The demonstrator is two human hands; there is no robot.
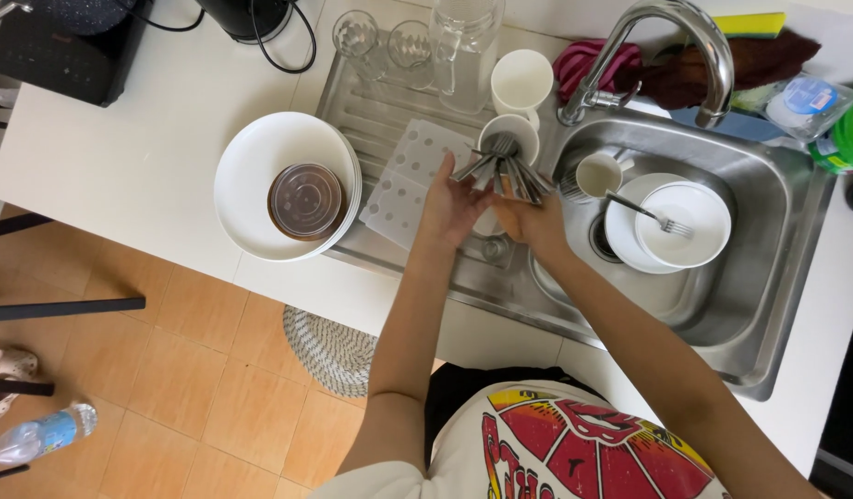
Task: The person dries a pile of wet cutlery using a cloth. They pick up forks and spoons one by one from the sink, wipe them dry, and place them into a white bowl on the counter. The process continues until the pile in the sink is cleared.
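So the bundle of metal cutlery (509, 171) sits over the draining board by the sink (768, 212), fanned out. The right hand (534, 222) grips its handles, fingers closed; the left hand (452, 205) is open, cupped against it, near a white cup (511, 132).

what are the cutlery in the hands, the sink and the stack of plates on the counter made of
The cutlery, bunched in the right hand with the left hand against it, looks like polished steel: grey with bright glints. The sink looks like brushed stainless steel: a dull, even silver sheen. The stack of plates seems glazed white ceramic, smooth and glossy, though melamine can't be ruled out.
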